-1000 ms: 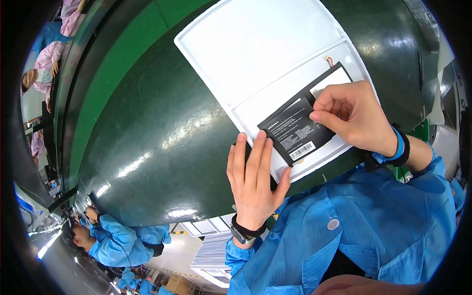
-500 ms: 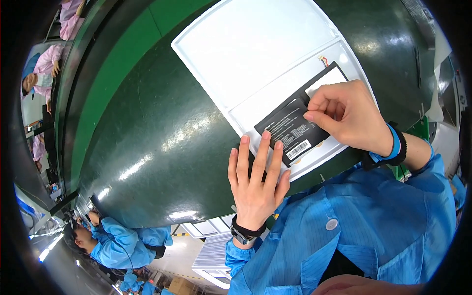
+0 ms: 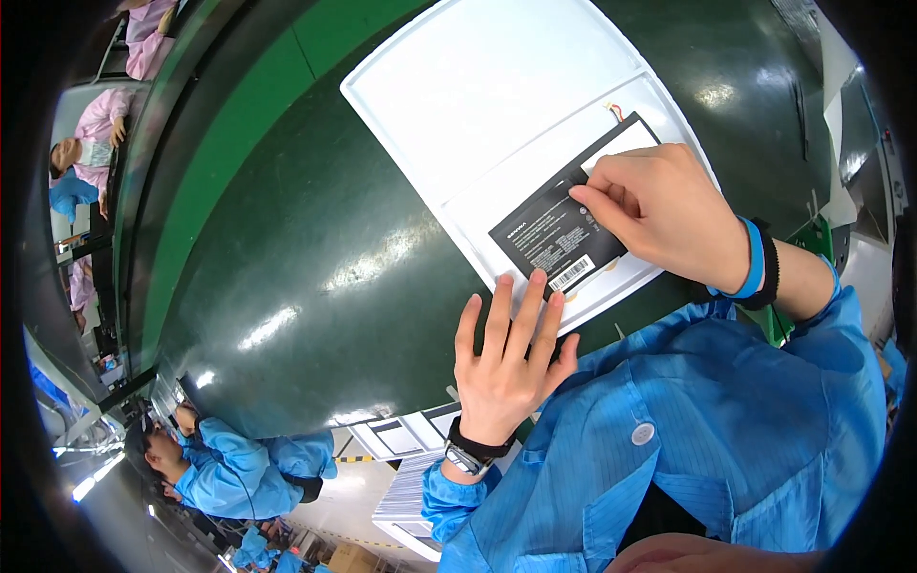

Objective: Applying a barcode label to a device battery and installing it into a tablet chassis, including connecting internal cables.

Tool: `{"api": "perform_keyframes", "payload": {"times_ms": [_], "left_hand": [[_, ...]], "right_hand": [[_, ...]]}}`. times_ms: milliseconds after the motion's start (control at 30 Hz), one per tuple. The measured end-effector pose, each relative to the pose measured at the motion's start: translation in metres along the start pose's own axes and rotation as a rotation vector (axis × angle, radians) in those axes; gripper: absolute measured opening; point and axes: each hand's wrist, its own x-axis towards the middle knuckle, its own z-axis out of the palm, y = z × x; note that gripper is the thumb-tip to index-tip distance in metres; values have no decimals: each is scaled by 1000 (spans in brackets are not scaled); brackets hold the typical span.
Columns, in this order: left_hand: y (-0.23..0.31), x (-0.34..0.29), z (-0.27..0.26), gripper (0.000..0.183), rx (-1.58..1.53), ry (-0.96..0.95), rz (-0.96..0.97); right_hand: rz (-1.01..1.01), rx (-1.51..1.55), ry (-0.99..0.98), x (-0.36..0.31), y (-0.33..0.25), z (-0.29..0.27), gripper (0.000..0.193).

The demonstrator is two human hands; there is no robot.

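A flat black battery pack with printed text and a barcode label lies in the shallow part of a white plastic tray. A thin wire lead with a small connector comes out at its far end. My right hand is over the battery, thumb and forefinger pinched together at its surface beside a white area. What they grip, if anything, is hidden. My left hand is open, fingers spread, its fingertips by the battery's near left corner and the tray edge.
The tray lies on a dark green, glossy bench. A co-worker in blue sits at the lower left, and people in pink are across the bench. A stack of white trays stands below the bench edge.
My left hand has drawn back slightly toward me, its fingers now lower along the battery's edge. My right hand has shifted a little left and away, still pinched. Tray and battery appear slightly shifted.
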Motion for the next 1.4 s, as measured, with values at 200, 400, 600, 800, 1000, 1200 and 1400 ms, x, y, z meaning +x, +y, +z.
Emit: {"api": "perform_keyframes", "payload": {"times_ms": [200,400,600,800,1000,1200,1400], "left_hand": [[2,-2,-3,45,11,-29,-11],[-2,-11,1,44,-8,9,13],[-4,-9,4,45,-27,25,19],[1,-9,1,47,-23,0,4],[2,-7,0,45,-14,4,-3],[2,-6,-1,43,-14,16,-4],[5,19,-29,52,-75,3,-25]], "right_hand": [[-199,-369,207,1,-2,-17,25],[-601,-252,-216,-48,-20,12,70],[-502,-364,-322,-56,-5,31,98],[-353,-493,-178,-42,12,5,98],[-529,-342,-325,-68,7,12,95],[-388,-480,-207,-69,34,-18,87],[-350,-466,60,-73,45,-40,76]]}}
